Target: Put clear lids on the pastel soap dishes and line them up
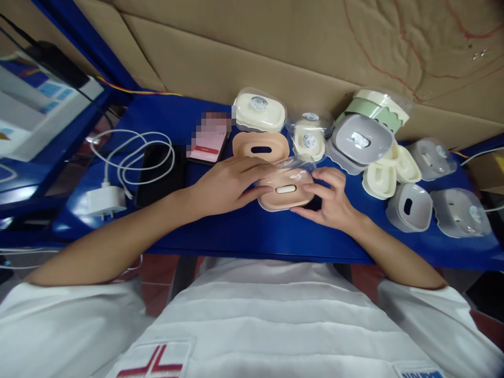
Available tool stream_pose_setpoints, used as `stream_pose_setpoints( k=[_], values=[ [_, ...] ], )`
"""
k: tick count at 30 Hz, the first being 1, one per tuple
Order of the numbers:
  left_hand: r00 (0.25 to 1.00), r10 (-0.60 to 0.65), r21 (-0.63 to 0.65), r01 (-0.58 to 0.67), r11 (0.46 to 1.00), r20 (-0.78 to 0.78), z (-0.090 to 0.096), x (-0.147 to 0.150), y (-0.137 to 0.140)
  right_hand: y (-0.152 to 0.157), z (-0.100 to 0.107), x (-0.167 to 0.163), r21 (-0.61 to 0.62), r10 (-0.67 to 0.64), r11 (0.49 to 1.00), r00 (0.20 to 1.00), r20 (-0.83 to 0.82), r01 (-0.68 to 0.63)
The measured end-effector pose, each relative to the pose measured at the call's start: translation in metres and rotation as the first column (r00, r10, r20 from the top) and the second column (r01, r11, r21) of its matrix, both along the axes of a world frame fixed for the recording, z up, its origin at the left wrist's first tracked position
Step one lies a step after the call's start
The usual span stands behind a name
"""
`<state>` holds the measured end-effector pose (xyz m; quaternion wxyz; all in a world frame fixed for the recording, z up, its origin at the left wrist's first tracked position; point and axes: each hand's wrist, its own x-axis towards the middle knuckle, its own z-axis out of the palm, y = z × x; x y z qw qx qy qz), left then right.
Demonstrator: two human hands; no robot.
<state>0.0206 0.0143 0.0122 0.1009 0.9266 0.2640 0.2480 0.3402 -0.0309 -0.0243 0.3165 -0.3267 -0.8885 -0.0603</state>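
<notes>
A peach plastic box with a clear lid point(289, 195), shaped like a soap box, rests near the front of the blue table. An oval cream piece shows in its middle. From the left, my left hand point(232, 181) holds the lid's edge, its fingers on top and thumb along the near side. My right hand point(329, 199) grips the opposite side between thumb and fingers. Just behind the box lies a peach tray point(244, 143) with an oval slot. Whether the lid is fully seated, I cannot tell.
A phone point(205, 149) and a white charger point(105, 200) with a coiled cable are on the left. Lidded cream boxes point(260, 111) stand behind. Grey boxes point(364, 139) and cream trays point(379, 179) crowd the right. Cardboard point(252, 47) lines the table's back.
</notes>
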Motion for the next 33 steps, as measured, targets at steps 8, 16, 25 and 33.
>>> stream_pose_setpoints(
  k=[8,16,25,33],
  values=[
    [0.990,-0.082,0.110,0.095,0.989,-0.112,-0.006,0.005,-0.005,-0.004,0.000,0.001,-0.037,-0.148,0.988,0.982,0.115,0.153],
    [0.986,-0.067,0.165,0.092,0.982,-0.155,-0.015,0.011,-0.008,0.010,0.009,0.002,-0.343,0.033,0.939,0.990,0.136,0.016],
    [0.996,-0.010,0.172,0.025,0.985,-0.089,-0.019,0.010,-0.005,0.009,0.012,0.008,-0.302,-0.081,0.948,0.992,0.093,0.106],
    [0.990,-0.076,0.214,0.099,0.972,-0.116,-0.024,0.010,-0.002,0.012,0.024,0.019,-0.334,-0.015,0.937,0.970,0.243,0.098]
  ],
)
